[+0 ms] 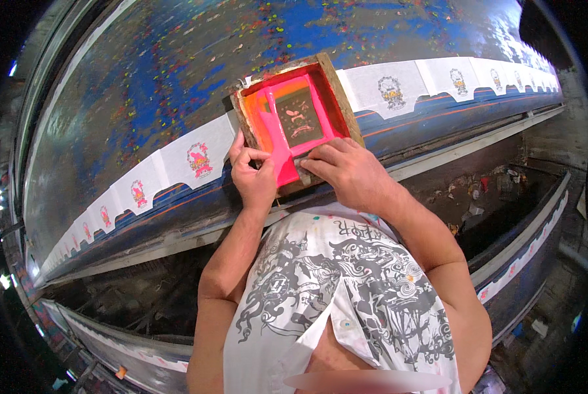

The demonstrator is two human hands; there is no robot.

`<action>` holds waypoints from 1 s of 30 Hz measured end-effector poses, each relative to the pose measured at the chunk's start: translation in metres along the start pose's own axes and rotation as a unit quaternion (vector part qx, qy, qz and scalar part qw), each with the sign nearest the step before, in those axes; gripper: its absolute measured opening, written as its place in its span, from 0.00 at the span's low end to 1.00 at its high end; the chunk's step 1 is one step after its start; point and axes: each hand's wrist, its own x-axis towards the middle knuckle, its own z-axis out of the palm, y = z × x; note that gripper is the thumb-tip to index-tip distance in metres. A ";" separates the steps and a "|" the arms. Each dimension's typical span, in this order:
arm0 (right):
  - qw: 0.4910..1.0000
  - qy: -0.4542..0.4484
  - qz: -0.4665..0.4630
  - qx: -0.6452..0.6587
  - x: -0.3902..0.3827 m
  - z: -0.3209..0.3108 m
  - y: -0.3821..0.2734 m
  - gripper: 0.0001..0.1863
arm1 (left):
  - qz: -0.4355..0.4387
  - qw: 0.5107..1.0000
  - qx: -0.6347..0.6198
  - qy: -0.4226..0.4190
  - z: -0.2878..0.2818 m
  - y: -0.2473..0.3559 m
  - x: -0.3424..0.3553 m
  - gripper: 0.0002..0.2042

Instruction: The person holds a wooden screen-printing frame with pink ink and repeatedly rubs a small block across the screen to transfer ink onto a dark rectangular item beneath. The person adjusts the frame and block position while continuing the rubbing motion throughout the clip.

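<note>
A wooden screen-printing frame (338, 88) lies tilted on the long table, over the row of white fabric pieces. Bright pink ink (279, 141) coats its inside, with some orange along the left, around a dark mesh window (298, 117) bearing a small design. My left hand (254, 176) grips the frame's near-left side, its thumb and fingers bent around it. My right hand (346, 167) is closed at the near-right inside edge, fingertips pressed down by the pink ink; what they hold is hidden beneath them.
To the left, white fabric pieces (201, 157) carry pink-and-black prints; those on the right (391, 92) show dark outlines only. The blue table surface (195, 82) is spattered with paint. Below its near rail (464, 152) is a dark trough (484, 197) with scraps.
</note>
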 end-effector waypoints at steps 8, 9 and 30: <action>0.999 0.043 0.016 0.003 -0.019 0.012 -0.001 0.29 | 0.004 1.000 0.007 -0.004 0.008 0.008 -0.003 0.07; 0.999 0.053 0.012 -0.003 -0.018 0.016 0.002 0.29 | 0.002 1.000 0.004 -0.003 0.008 0.008 -0.004 0.07; 0.996 0.040 0.007 -0.084 0.079 0.017 0.072 0.24 | 0.045 0.998 0.046 -0.011 0.020 0.009 -0.007 0.10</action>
